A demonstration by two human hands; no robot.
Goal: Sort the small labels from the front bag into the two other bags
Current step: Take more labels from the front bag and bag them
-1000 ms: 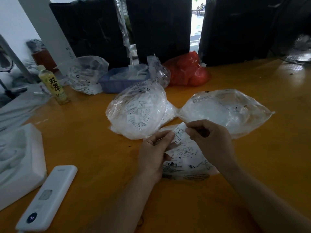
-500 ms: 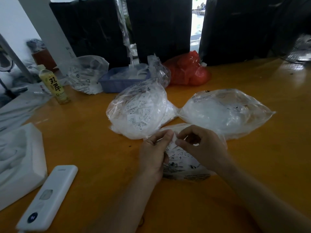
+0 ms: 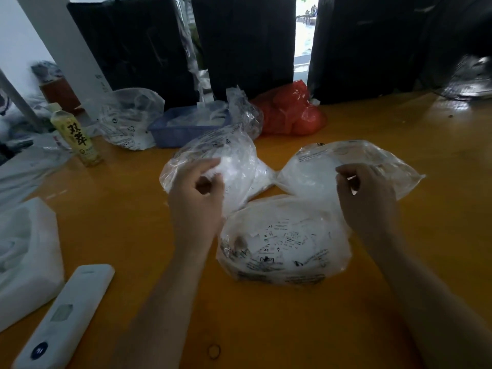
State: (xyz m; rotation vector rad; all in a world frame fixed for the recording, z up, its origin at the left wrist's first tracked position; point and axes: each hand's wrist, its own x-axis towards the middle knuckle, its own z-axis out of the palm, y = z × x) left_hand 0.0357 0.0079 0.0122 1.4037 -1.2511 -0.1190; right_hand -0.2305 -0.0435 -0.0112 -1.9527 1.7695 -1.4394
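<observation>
Three clear plastic bags lie in a cluster on the orange table (image 3: 346, 328). The front bag of small printed labels (image 3: 285, 243) sits nearest, between the two forearms. The left rear bag (image 3: 234, 166) and right rear bag (image 3: 319, 169) touch tip to tip just behind it.

Two hands are raised. The left hand (image 3: 198, 193) hangs over the left rear bag, fingers curled to the thumb; whether they hold a label cannot be told. The right hand (image 3: 368, 193) hovers over the right rear bag, pinching a small white label (image 3: 351, 178).

Open tabletop stretches right and toward the near edge. One white remote-like device (image 3: 64, 318) and one foam block (image 3: 26, 251) crowd the left.
</observation>
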